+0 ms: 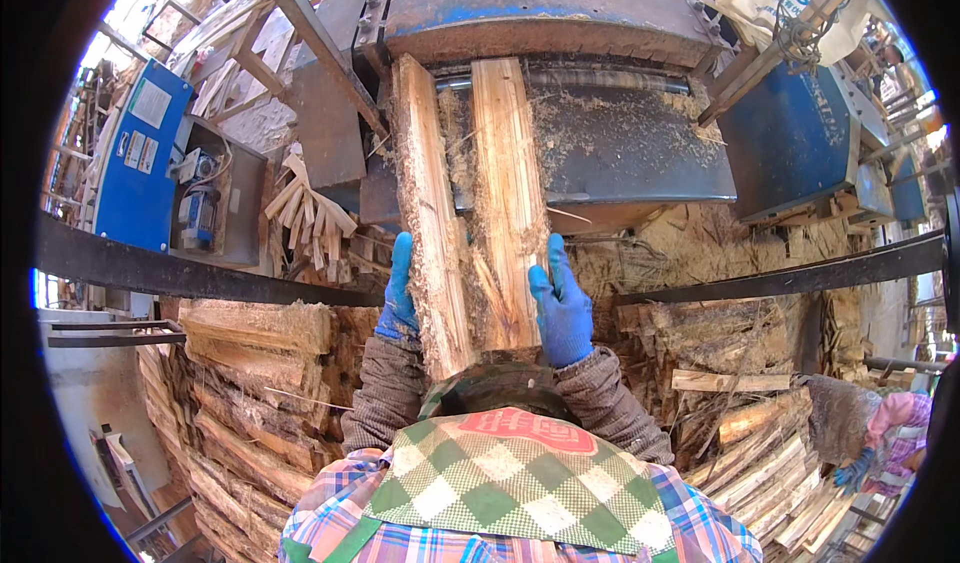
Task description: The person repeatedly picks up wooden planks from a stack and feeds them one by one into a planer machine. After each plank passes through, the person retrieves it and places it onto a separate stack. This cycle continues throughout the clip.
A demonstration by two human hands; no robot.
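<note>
Two rough wooden planks lie side by side, lengthwise ahead of me. The left plank (425, 193) has a bark-edged side. The right plank (507, 173) is wider, with sawdust along its edges. Their far ends rest on the machine's metal bed (630, 153), close to its roller; the near ends reach my waist. My left hand (399, 288), in a blue glove, grips the outer edge of the left plank. Against the right plank's outer edge, my right hand (563, 308), also blue-gloved, is closed, thumb and a finger showing. The planks hide the other fingers.
A heavy metal housing (540, 23) spans the machine's far side. Blue cabinets (140, 158) stand left and right. Dark rails (780, 273) cross at both sides. Stacked wood (250, 403) flanks me. At lower right another person's gloved hand (853, 471) is near the pile.
</note>
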